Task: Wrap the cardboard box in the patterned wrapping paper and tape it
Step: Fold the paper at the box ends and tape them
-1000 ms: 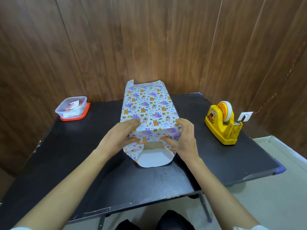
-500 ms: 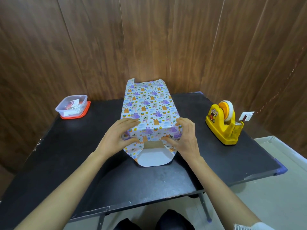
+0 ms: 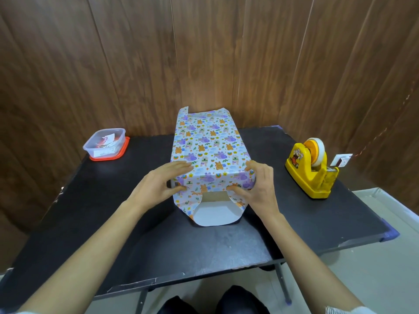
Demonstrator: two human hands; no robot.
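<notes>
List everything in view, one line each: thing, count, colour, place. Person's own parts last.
wrapping paper: one, white with animal print, round the box, mid-table
cardboard box: one, brown, showing at paper's open near end
tape dispenser: one, yellow, table's right
plastic container: one, clear, red lid beneath, far left
table: one, black
wall: wood panels, brown, behind
left hand: one, pinching paper at box's near-left corner
right hand: one, pinching paper at near-right corner

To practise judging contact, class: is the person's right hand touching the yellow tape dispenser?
Apart. The head view shows bare black table between the right hand, which pinches the wrapping paper, and the tape dispenser.
</notes>
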